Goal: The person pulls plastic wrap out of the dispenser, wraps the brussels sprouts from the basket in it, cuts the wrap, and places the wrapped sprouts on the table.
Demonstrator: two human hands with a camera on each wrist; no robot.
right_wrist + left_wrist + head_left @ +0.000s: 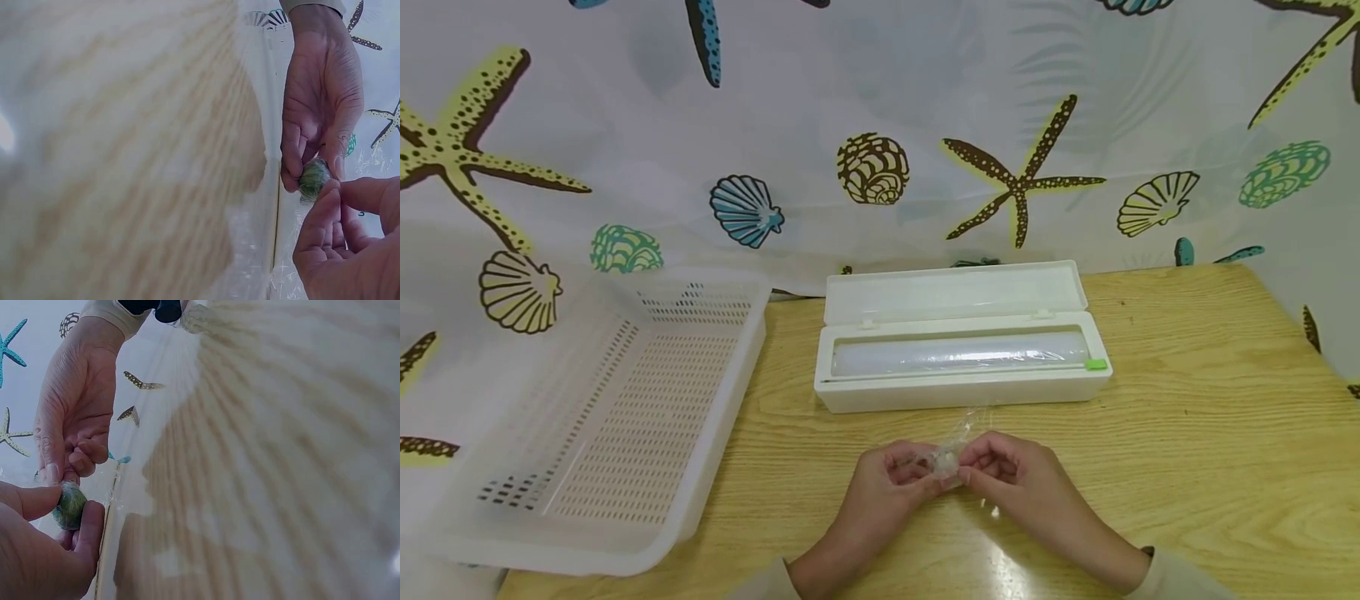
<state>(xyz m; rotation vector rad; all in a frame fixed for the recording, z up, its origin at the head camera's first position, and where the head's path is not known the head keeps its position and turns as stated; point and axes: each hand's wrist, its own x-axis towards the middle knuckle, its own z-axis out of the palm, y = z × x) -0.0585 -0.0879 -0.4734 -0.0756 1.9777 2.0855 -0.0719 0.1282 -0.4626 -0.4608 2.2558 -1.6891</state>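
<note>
A small round green item (69, 509) wrapped in clear cling film sits between my two hands, just in front of the white box; its exact kind is hidden by the film. Thumb and fingers of my left hand (883, 487) grip it from the left side. From the right, my right hand (1026, 479) pinches the film at its edge with thumb and forefinger, as the right wrist view shows at the wrapped item (314, 180). A loose flap of cling film (966, 427) sticks up above the fingers.
Behind the hands stands an open white dispenser box (962, 396) holding a cling film roll (958, 352), with a green slider (1096, 364) at its right end. A white perforated basket (700, 467) is at left on the wooden table (1210, 433). A patterned curtain (925, 83) hangs behind.
</note>
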